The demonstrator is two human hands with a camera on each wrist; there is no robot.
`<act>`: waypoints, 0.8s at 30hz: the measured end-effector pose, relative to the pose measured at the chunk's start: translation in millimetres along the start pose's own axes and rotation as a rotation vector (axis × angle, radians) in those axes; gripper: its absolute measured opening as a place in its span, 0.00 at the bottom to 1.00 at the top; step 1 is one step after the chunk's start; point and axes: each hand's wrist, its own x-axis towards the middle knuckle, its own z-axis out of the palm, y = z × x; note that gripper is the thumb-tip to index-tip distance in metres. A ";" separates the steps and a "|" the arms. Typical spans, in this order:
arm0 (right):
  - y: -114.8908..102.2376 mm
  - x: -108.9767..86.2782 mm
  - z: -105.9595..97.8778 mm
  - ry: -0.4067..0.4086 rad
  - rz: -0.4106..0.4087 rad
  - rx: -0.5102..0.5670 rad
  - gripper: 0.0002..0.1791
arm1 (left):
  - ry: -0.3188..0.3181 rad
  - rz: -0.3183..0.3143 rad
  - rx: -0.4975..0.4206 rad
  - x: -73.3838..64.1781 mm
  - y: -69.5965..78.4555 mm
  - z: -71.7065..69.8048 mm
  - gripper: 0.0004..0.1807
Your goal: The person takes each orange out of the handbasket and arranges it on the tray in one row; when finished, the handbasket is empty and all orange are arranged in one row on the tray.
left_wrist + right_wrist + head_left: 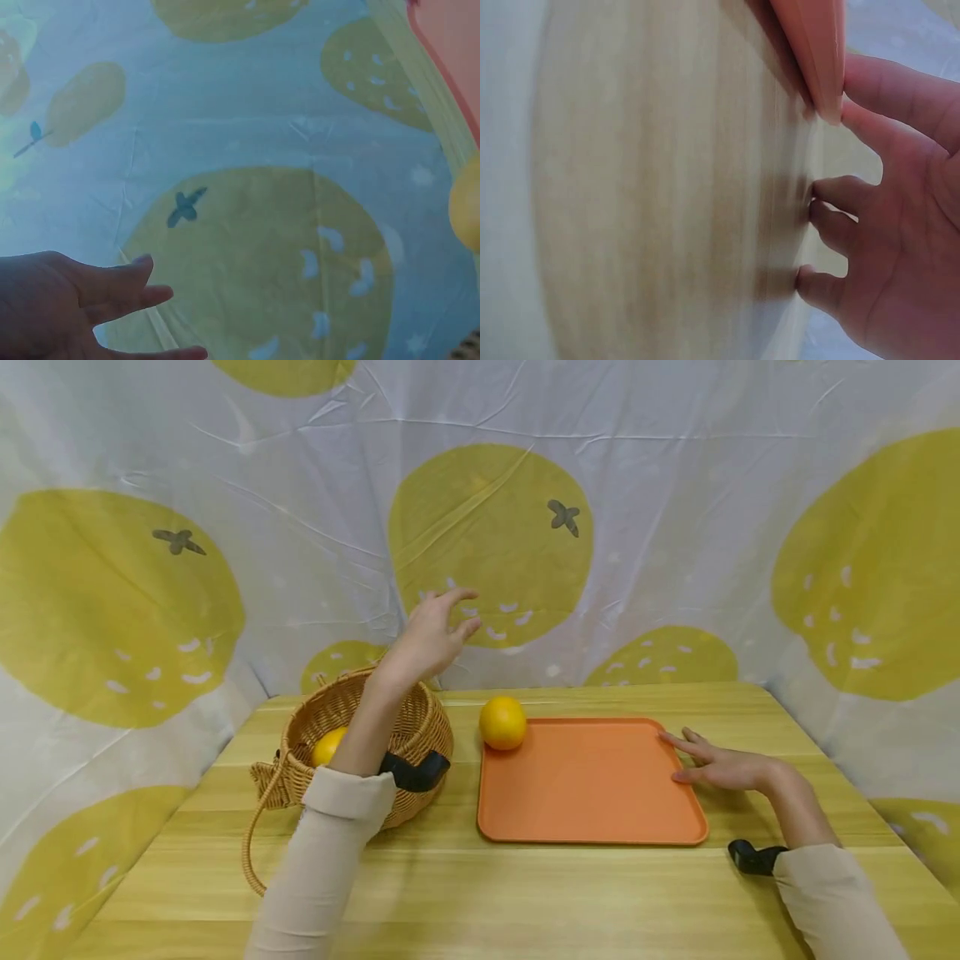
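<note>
Raised above the wicker basket, my left hand holds nothing, its fingers loosely bent and spread. An orange fruit lies inside the basket, partly hidden by my left forearm. Another orange sits at the far left corner of the orange tray. At the tray's right edge rests my right hand, thumb and a finger touching the rim. In the right wrist view, the other fingertips touch the wooden table beside the tray.
The basket's handle hangs down onto the table at the left. A patterned cloth hangs behind the table and along both sides. Each wrist carries a black strap mount.
</note>
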 end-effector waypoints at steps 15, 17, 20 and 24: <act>-0.6 -0.3 0.5 -0.009 0.012 0.019 0.50 | -0.523 -0.098 -0.235 -9.8 -156.0 -82.7 0.23; -0.5 -0.3 0.5 -0.007 0.015 0.018 0.50 | -0.594 -0.139 -0.225 -11.1 -168.7 -81.8 0.24; -0.7 0.5 1.2 -0.006 0.009 0.021 0.50 | -0.672 -0.195 -0.179 -12.9 -180.6 -78.0 0.24; -0.7 1.0 2.6 -0.008 -0.001 0.026 0.49 | -0.750 -0.252 -0.117 -13.8 -187.9 -73.2 0.24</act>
